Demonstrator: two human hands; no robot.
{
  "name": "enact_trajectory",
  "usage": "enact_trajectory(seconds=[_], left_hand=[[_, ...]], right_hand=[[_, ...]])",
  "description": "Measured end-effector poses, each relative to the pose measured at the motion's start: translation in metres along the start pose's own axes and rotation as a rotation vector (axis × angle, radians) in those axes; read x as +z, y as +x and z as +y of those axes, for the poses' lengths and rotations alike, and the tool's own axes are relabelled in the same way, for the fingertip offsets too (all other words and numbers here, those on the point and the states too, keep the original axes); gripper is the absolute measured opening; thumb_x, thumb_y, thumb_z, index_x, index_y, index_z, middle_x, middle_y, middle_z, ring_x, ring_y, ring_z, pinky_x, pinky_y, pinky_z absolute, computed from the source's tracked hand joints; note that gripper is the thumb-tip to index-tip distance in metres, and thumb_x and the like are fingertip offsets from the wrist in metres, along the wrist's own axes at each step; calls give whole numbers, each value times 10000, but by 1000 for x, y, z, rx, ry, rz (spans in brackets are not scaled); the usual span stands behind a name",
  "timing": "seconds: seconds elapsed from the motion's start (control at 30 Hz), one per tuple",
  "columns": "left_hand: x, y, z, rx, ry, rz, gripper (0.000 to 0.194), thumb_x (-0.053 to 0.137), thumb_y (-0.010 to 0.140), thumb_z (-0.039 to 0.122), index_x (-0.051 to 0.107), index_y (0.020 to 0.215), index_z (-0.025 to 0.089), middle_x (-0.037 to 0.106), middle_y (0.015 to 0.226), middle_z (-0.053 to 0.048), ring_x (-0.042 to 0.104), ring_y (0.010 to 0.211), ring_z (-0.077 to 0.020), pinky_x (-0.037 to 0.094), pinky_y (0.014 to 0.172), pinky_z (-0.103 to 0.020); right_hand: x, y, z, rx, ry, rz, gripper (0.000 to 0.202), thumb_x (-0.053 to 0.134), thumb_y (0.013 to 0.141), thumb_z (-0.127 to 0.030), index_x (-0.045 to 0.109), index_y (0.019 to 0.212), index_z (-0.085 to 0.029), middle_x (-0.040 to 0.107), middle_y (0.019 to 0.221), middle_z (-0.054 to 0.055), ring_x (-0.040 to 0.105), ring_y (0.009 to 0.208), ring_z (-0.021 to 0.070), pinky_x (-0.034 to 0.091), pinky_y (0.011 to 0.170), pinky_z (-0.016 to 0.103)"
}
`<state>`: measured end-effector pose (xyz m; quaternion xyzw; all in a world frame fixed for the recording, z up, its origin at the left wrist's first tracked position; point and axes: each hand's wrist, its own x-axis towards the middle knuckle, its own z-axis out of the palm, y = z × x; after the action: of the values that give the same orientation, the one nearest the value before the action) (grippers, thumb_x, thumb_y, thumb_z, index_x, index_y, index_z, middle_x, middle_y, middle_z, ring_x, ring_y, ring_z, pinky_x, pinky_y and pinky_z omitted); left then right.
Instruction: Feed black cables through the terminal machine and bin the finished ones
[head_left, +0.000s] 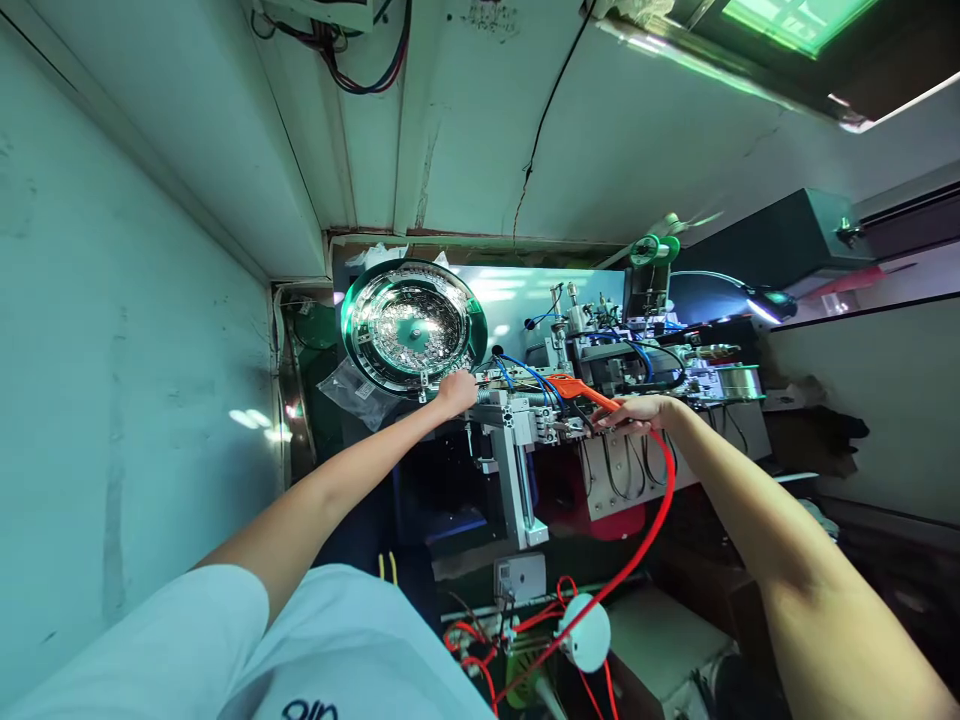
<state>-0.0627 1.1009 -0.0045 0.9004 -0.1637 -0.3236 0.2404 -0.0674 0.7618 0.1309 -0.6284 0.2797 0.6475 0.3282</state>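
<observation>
My right hand (636,412) is wrapped around the handle of an orange air blow gun (574,387), whose nozzle end points left across the machine. From the gun's rear, a red air hose (664,490) curves down toward the floor. My left hand (457,392) is closed at the front right rim of a round metal bowl feeder (415,330), next to the feed track; what its fingers hold, if anything, is hidden. Many small shiny parts lie inside the bowl. Between my hands runs the machine's metal track and bracket (517,410).
The assembly machine (600,345), with blue tubes and cables, fills the right side. A lit lamp (769,303) and a green spool (654,250) stand behind it. A clear plastic bag (360,395) lies by the bowl. Below are coiled red hoses (472,640) and a white round object (586,633).
</observation>
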Motion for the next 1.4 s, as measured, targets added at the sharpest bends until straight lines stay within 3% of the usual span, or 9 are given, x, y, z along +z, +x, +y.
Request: enact_trajectory(seconds=[0.13,0.7,0.93,1.4], left_hand=[[1,-1,0,-2,-1,1,297,532,929,373,626,1047,117,642,1096,-89,619,998,-201,518,875,-414],[8,5,12,-23,15,17,277,556,920,339,615,1075,117,631,1110,-90,616,999,-201,525,867,-410],[5,-3,4,-33,23,13,261,555,921,337,629,1027,110,648,1067,-86,628,966,-190,535,843,-389],[4,-8,-9,-68,-5,32,327,520,935,388,638,1041,102,664,1059,-102,631,994,-204,516,882,-411]], right_hand=[[0,0,1,-8,14,-16,392,771,611,-268,555,916,-150,660,938,74,212,382,-22,94,334,160],[11,-7,-5,13,-42,65,393,774,554,-335,617,891,-207,674,912,30,212,383,-1,117,348,166],[11,-5,-1,-1,-38,67,451,795,536,-353,613,919,-200,675,878,27,228,374,-10,123,333,152],[11,-6,0,-15,-61,70,402,770,557,-349,647,910,-202,690,1028,59,236,384,-1,137,329,162]])
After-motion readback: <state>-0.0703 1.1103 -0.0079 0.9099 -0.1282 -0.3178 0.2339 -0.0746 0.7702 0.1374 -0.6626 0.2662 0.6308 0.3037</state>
